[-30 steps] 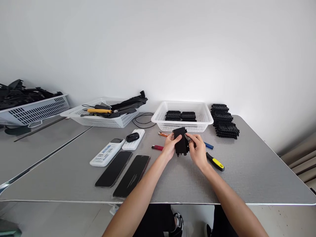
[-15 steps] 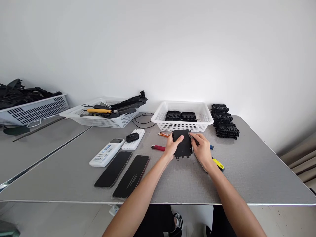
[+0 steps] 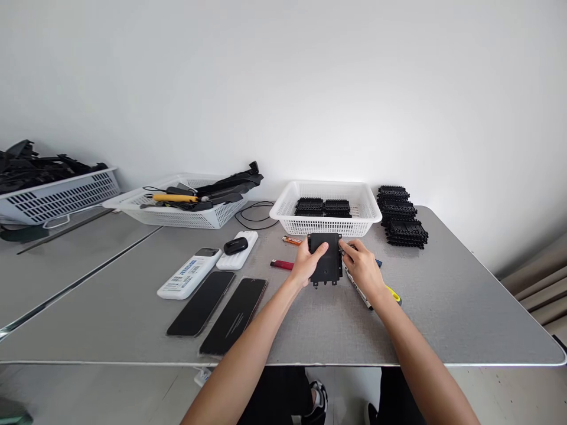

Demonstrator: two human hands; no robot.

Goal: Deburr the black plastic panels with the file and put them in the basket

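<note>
Above the grey table I have a flat black plastic part (image 3: pixel 326 267) with small tabs along its bottom and right edges. My left hand (image 3: pixel 306 262) is closed on its left side, thumb lying across the front face. My right hand (image 3: pixel 362 265) is pinched at the part's upper right edge. Something small and dark shows at those fingers, but I cannot make out what it is. Under the right hand lie a white pen-like stick (image 3: pixel 359 290) and a yellow-and-black handle (image 3: pixel 394 295), both partly hidden. A red lighter (image 3: pixel 282 265) and an orange lighter (image 3: pixel 292 241) lie beside the left hand.
A white basket (image 3: pixel 283 224) with black parts stands behind my hands, beside stacks of black parts (image 3: pixel 405 233). Leftward are two phones (image 3: pixel 201 304), (image 3: pixel 234 316), white power banks (image 3: pixel 190 274), a black cable (image 3: pixel 248 227), a tool basket (image 3: pixel 195 220) and another full basket (image 3: pixel 57 198).
The black part has shifted slightly left and tilted a little. My right fingers have moved slightly at its right edge, and more of the white stick now shows.
</note>
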